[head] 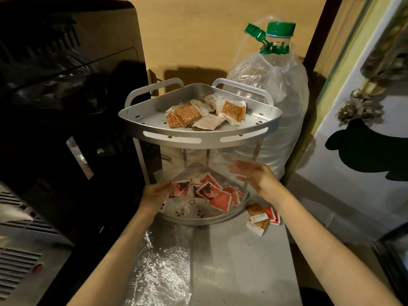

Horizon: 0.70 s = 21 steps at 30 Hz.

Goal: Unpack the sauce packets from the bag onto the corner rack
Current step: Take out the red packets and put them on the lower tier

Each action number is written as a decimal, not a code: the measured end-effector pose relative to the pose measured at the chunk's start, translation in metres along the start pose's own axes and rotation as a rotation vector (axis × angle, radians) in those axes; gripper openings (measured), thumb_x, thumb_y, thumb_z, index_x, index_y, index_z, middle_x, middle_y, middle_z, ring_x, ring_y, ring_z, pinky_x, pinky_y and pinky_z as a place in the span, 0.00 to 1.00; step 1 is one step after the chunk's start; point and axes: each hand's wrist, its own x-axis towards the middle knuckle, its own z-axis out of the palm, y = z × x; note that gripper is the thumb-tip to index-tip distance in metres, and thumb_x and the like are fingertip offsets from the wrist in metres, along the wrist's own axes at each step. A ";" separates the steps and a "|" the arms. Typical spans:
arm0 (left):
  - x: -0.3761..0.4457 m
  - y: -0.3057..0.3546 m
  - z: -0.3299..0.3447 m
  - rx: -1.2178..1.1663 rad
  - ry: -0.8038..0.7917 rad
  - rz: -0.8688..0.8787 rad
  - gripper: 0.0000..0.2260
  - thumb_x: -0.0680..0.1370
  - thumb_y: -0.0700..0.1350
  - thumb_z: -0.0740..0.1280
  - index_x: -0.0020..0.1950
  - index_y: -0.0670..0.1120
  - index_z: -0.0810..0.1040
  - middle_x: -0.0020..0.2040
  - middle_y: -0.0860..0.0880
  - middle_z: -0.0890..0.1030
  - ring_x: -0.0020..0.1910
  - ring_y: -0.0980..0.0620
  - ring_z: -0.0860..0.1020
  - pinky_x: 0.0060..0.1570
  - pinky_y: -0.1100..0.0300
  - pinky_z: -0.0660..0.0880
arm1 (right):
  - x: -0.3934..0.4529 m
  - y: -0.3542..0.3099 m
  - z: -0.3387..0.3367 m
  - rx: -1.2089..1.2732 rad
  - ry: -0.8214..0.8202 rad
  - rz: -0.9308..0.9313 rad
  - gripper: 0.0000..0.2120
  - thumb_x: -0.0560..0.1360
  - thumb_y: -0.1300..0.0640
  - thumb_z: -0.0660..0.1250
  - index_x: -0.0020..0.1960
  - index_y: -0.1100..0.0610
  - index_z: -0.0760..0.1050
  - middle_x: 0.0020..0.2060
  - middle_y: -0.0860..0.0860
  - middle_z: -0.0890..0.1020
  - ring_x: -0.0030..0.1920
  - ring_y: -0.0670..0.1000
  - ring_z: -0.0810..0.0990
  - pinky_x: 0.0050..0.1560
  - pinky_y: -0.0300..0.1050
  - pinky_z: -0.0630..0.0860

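We see a silver 2-tier corner rack (199,138) standing upright on the counter. Its top shelf holds a loose heap of orange and white sauce packets (205,114), while red sauce packets (217,194) lie scattered flat on the perforated bottom shelf. A few more orange and red packets (262,217) lie on the counter just beside the rack's lower right edge.

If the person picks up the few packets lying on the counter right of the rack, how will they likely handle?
The loose packets look thin and flat, so probably light and floppy. They overlap in a small heap, so they may slide apart rather than lift together. Their glossy faces suggest a slippery pinch.
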 end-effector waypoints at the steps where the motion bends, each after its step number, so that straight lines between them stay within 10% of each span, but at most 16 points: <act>1: 0.000 0.002 0.000 -0.010 0.019 0.006 0.13 0.73 0.38 0.68 0.57 0.37 0.78 0.33 0.56 0.81 0.34 0.64 0.80 0.31 0.77 0.71 | 0.000 0.002 -0.002 0.014 -0.008 0.017 0.13 0.72 0.67 0.66 0.56 0.58 0.78 0.50 0.53 0.83 0.53 0.52 0.82 0.55 0.45 0.76; 5: 0.004 0.009 0.000 -0.042 0.015 0.031 0.14 0.75 0.39 0.66 0.60 0.38 0.76 0.39 0.49 0.81 0.26 0.67 0.78 0.29 0.77 0.72 | -0.004 0.017 -0.008 -0.077 -0.040 0.139 0.22 0.67 0.67 0.71 0.59 0.53 0.74 0.54 0.50 0.80 0.56 0.53 0.78 0.61 0.50 0.72; 12: 0.005 0.018 -0.002 -0.089 -0.011 0.040 0.15 0.73 0.44 0.69 0.58 0.42 0.78 0.52 0.44 0.82 0.50 0.47 0.80 0.46 0.63 0.78 | -0.011 0.025 -0.005 -0.071 0.032 0.131 0.10 0.68 0.56 0.72 0.49 0.52 0.80 0.48 0.51 0.83 0.50 0.49 0.81 0.51 0.40 0.77; 21: 0.002 0.043 -0.003 -0.241 -0.023 0.121 0.07 0.71 0.42 0.70 0.48 0.43 0.81 0.36 0.55 0.85 0.38 0.60 0.83 0.36 0.71 0.77 | -0.012 0.010 -0.007 -0.012 0.088 -0.015 0.13 0.74 0.64 0.65 0.57 0.61 0.77 0.49 0.50 0.82 0.52 0.45 0.79 0.50 0.34 0.75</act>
